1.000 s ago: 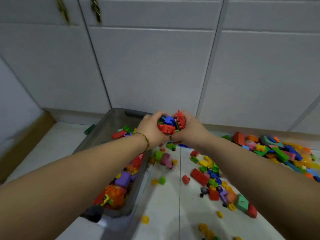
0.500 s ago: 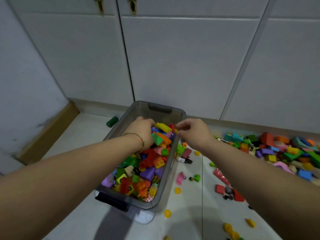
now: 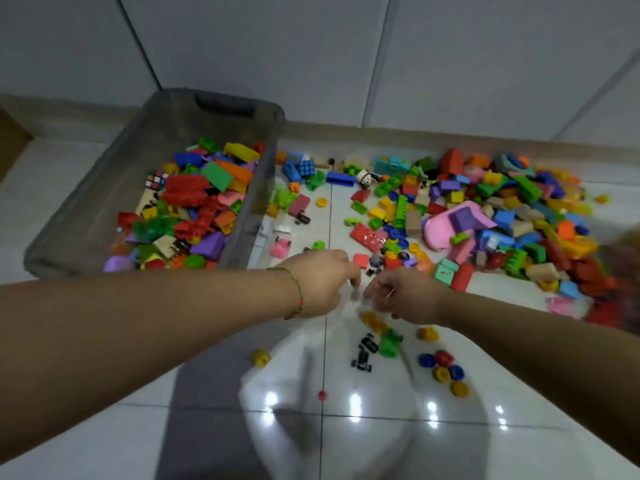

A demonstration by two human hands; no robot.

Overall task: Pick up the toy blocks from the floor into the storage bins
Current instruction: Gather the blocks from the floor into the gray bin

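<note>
A grey translucent storage bin (image 3: 104, 188) stands on the floor at the left, holding many coloured blocks. A wide pile of loose toy blocks (image 3: 485, 216) covers the floor to its right. My left hand (image 3: 320, 282) and my right hand (image 3: 407, 294) hover side by side low over the tiles, right of the bin's near corner. Both hang palm down with fingers loosely curled and I see nothing held in either. A small red block (image 3: 362, 260) and a yellow piece (image 3: 372, 320) lie close to the fingertips.
White cabinet doors (image 3: 277, 50) rise behind the bin and the pile. Scattered small pieces lie on the glossy tiles near me: a green and black toy car (image 3: 381, 344), round blue, red and yellow discs (image 3: 443, 368), a yellow block (image 3: 261, 358).
My hands held a heap of blocks together, carried it over the bin and let it go there. They have since moved right and down to the floor, with nothing in them.
</note>
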